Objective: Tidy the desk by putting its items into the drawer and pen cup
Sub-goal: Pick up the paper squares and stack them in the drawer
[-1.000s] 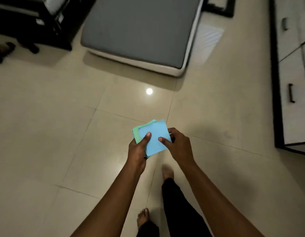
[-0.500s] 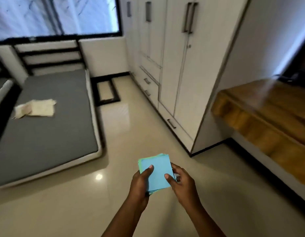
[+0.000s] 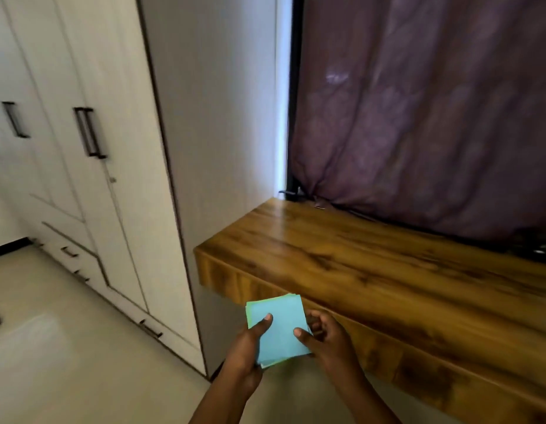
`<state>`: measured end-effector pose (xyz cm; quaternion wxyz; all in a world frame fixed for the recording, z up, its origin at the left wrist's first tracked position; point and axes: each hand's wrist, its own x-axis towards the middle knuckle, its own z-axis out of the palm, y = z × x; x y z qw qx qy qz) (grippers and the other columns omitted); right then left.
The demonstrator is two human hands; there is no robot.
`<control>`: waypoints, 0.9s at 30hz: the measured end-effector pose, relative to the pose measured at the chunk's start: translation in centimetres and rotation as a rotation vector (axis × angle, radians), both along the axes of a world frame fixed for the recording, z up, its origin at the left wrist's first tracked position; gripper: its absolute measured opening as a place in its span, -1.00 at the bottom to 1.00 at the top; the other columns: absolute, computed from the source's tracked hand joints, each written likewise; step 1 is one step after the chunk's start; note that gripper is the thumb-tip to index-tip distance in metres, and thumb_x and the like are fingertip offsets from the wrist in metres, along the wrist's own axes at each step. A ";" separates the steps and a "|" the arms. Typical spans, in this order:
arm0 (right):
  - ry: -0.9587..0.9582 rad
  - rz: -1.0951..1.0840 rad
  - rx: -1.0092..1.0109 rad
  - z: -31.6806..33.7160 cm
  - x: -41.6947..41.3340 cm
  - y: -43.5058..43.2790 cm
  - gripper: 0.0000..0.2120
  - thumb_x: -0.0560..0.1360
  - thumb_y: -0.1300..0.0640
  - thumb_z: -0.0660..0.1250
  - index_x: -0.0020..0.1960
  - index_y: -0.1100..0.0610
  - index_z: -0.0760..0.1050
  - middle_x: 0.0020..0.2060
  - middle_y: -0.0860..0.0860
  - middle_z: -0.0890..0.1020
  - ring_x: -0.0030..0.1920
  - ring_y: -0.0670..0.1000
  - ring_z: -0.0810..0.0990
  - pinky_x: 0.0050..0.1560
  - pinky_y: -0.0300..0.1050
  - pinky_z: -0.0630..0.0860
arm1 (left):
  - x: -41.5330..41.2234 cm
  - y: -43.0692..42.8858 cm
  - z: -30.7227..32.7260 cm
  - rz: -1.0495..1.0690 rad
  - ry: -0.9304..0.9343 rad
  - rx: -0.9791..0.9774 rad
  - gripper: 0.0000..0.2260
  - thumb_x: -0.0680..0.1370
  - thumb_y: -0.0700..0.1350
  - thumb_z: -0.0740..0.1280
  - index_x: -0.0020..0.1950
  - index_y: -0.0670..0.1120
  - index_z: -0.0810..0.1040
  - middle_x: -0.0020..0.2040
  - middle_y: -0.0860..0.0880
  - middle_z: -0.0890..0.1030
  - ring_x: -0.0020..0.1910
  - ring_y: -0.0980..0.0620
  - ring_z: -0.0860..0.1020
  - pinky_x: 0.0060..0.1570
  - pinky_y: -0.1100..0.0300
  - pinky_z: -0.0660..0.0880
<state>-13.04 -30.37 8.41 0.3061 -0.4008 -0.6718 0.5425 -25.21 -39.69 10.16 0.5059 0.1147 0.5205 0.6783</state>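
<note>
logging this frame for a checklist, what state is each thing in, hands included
paper stack: held in the air, blue sheet on top, green edges beneath
left hand: grips the stack, thumb on top
right hand: grips the stack, thumb on top
wardrobe doors: shut
wardrobe drawers: shut
curtain: drawn shut

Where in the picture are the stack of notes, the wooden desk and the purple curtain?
stack of notes [image 3: 279,338], head view, on the blue top sheet, near its middle.
wooden desk [image 3: 357,258], head view, on the bare top surface.
purple curtain [image 3: 418,117], head view, on the middle of the cloth.
</note>
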 end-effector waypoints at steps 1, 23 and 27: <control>0.010 -0.029 -0.001 0.3 0.2 2.0 -0.65 0.38 0.09 0.49 0.11 0.02 0.47 0.01 -0.01 0.60 -0.04 -0.05 0.59 -0.18 -0.18 0.61 | 0.0 2.3 0.2 -0.022 -0.005 0.004 -0.71 0.49 -0.12 0.37 0.19 -0.17 0.51 -0.03 -0.21 0.68 -0.07 -0.23 0.63 -0.25 0.01 0.60; 0.001 -0.516 -0.136 0.3 -10.6 32.3 -0.80 0.40 0.10 0.48 -0.19 0.15 0.48 -0.16 0.08 0.65 -0.16 0.01 0.63 -0.39 -0.20 0.54 | -14.9 39.3 -1.4 -0.390 0.084 -0.104 -0.59 0.45 0.07 0.36 0.17 -0.18 0.54 0.05 -0.28 0.64 0.04 -0.32 0.60 0.12 -0.31 0.47; 0.143 -0.583 -0.277 -0.2 -12.2 35.7 -0.87 0.47 0.15 0.41 -0.18 0.15 0.48 -0.12 0.10 0.63 -0.09 0.06 0.61 -0.38 -0.19 0.55 | -17.8 41.9 -3.1 -0.357 0.040 -0.099 -0.68 0.57 0.03 0.24 0.13 -0.19 0.54 -0.08 -0.24 0.68 -0.10 -0.24 0.64 -0.03 -0.19 0.55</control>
